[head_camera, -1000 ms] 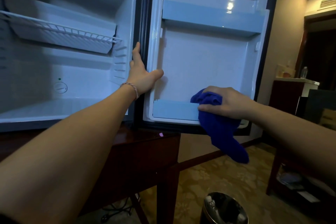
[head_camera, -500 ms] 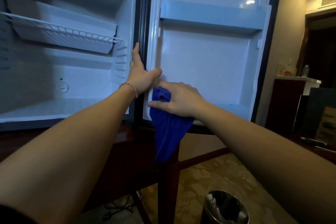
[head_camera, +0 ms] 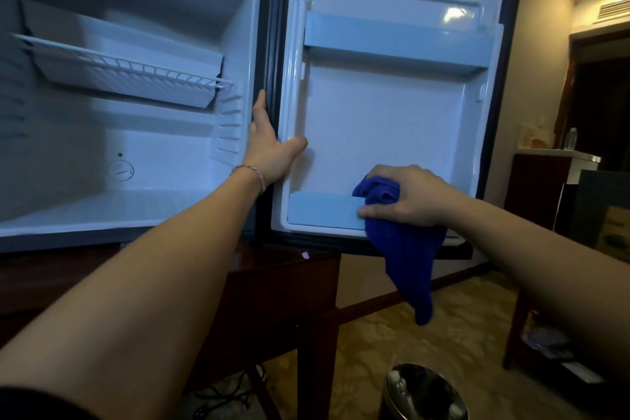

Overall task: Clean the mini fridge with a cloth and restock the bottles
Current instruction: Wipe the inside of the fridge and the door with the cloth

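Step in hand: wiping door (head_camera: pixel 385 133) of fridge (head_camera: pixel 143 147). Right hand (head_camera: pixel 414 196), grip bunching cloth (head_camera: pixel 404 249), on lower door shelf (head_camera: pixel 324 210). Left hand (head_camera: pixel 272 150), grip wide, steadying door edge. Next: probably upper shelf. Bottles unstocked.

Two bare forearms, one thin bracelet, a scrap of dark sleeve.

From my seat I see both arms uncovered from the elbow down, with no gloves, rings or watch showing on either hand. The left hand (head_camera: pixel 272 150) has a slim braided bracelet (head_camera: pixel 250 171) at the wrist, a pale cord with pinkish and light strands twisted together, sitting snug just below the palm. The right hand (head_camera: pixel 414 196) has a plain wrist. At the bottom left corner of my view a dark sleeve edge (head_camera: pixel 37 401) covers the upper left arm, black or near black, its fabric too dim to read.
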`<state>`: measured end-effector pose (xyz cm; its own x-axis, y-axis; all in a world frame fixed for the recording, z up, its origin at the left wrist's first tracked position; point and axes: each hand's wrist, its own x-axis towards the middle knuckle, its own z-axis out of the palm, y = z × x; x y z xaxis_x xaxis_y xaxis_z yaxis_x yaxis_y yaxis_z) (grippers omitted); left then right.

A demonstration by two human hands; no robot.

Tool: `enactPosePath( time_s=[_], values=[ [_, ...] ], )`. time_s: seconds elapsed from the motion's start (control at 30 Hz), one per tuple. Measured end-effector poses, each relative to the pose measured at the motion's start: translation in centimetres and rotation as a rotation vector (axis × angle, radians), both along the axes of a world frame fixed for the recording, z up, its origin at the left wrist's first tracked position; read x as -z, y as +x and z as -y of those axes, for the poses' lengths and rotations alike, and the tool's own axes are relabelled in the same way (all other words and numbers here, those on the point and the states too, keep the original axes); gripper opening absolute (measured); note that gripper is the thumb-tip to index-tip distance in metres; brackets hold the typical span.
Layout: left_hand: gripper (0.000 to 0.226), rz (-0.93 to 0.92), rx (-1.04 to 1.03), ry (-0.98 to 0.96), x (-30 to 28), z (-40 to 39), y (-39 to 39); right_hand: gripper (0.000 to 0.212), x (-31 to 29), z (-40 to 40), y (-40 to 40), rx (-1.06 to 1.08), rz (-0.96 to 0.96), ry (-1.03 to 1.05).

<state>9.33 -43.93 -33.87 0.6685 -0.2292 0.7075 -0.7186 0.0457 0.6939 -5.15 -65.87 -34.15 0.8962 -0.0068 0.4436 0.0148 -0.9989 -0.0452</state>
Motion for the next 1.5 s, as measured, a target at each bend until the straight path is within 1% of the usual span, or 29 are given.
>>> enactPosePath(
  time_s=[0.07,0.13,0.23,0.33,0.43,0.6,0.7,0.8,0.87,1.03,1.13,1.23,1.33,1.4,1.47,1.5],
  values=[
    [0.107,0.010,-0.021,-0.018,0.1,0.0,0.1,0.059,-0.1,-1.8,0.9,-0.038,0.008,-0.050],
    [0.106,0.024,-0.030,-0.019,0.2,0.1,0.4,0.055,0.0,-4.5,2.1,-0.084,0.027,-0.086],
    [0.104,0.038,-0.022,-0.019,0.2,0.3,0.6,0.051,0.5,-8.4,3.9,-0.157,0.104,-0.138],
    [0.105,0.034,-0.016,-0.019,0.2,0.1,0.7,0.051,0.7,-9.4,4.4,-0.160,0.119,-0.137],
    [0.105,0.050,-0.007,-0.004,0.0,-0.3,0.7,0.053,0.2,-7.3,3.4,-0.110,0.053,-0.123],
    [0.102,0.035,0.013,-0.006,0.1,-0.3,0.5,0.063,-0.1,0.3,-1.2,0.002,-0.015,-0.019],
    [0.104,0.024,0.019,0.000,0.1,-0.4,0.4,0.059,0.2,1.2,-2.0,-0.002,-0.016,0.036],
    [0.103,0.021,0.018,0.001,0.1,-0.3,0.3,0.055,-0.1,-0.1,-1.4,0.012,-0.008,-0.004],
    [0.104,0.032,0.001,0.002,0.1,-0.1,0.2,0.052,-0.1,-1.7,-0.8,0.008,0.034,-0.033],
    [0.105,0.030,-0.018,-0.010,0.3,-0.1,0.3,0.047,-0.1,-8.9,3.6,-0.097,0.023,-0.146],
    [0.103,0.019,0.001,-0.029,0.2,-0.2,0.3,0.051,-0.2,-10.6,4.5,-0.102,0.048,-0.148],
    [0.103,0.027,0.011,-0.006,0.3,-0.7,0.6,0.054,0.2,-9.1,3.3,-0.091,0.033,-0.097],
    [0.104,-0.003,-0.002,0.024,0.1,-0.9,0.7,0.053,0.0,-4.4,0.9,-0.029,0.042,-0.043],
    [0.098,-0.004,0.001,0.035,0.0,-0.7,0.5,0.056,-0.3,-1.1,-1.3,0.013,0.023,0.014],
    [0.092,0.006,-0.015,0.047,0.0,-0.4,0.6,0.058,-0.3,0.4,-2.5,0.005,-0.016,0.098],
    [0.091,0.006,-0.031,0.053,0.1,-0.3,0.4,0.056,-0.2,0.6,-2.5,0.003,-0.025,0.107]
  ],
)
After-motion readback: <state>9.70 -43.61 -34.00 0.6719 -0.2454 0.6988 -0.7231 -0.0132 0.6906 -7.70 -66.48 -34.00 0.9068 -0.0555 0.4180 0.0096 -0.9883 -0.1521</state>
